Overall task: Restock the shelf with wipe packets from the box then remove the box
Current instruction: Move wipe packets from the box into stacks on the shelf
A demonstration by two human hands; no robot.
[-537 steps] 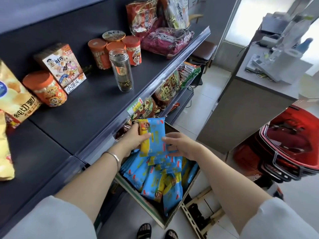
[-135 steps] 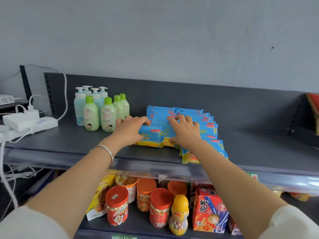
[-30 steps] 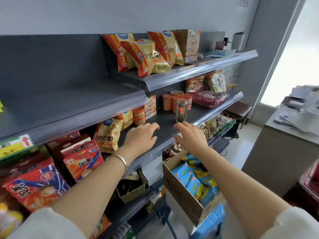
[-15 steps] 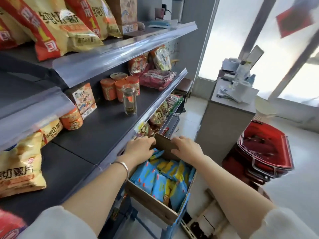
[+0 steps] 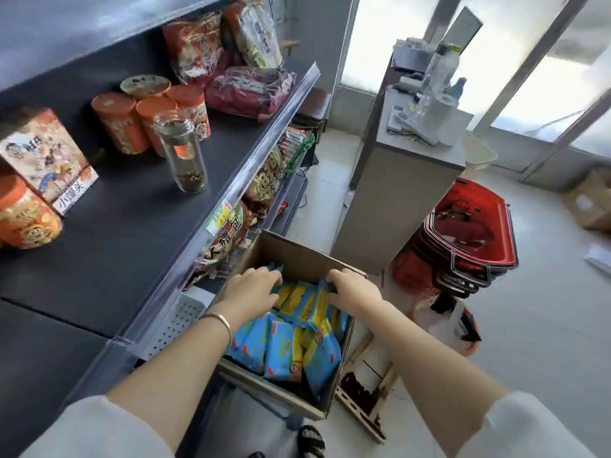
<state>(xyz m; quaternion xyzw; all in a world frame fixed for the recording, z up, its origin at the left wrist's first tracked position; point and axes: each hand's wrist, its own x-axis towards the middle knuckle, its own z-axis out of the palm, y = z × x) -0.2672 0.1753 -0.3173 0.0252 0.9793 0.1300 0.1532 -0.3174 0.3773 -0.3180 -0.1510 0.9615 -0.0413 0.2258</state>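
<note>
An open cardboard box (image 5: 299, 251) stands below the shelf edge, holding several blue and yellow wipe packets (image 5: 284, 347) on end. Both of my hands are inside its far half. My left hand (image 5: 253, 290), with a bracelet at the wrist, lies on the left side of a bunch of packets, fingers bent over their tops. My right hand (image 5: 355, 292) curls over the right end of the same bunch. The fingertips of both hands are partly hidden among the packets.
A dark shelf (image 5: 132, 223) on the left carries orange canisters (image 5: 120, 122), a glass jar (image 5: 182, 157) and snack boxes. Right of the box are a grey counter (image 5: 396, 200), stacked red baskets (image 5: 469, 233) and a wooden pallet (image 5: 363, 401). My sandalled foot (image 5: 309, 442) is below.
I turned from the upper shelf down to the box. Over the last second both hands dropped from the shelf edge into the box and closed on a bunch of packets.
</note>
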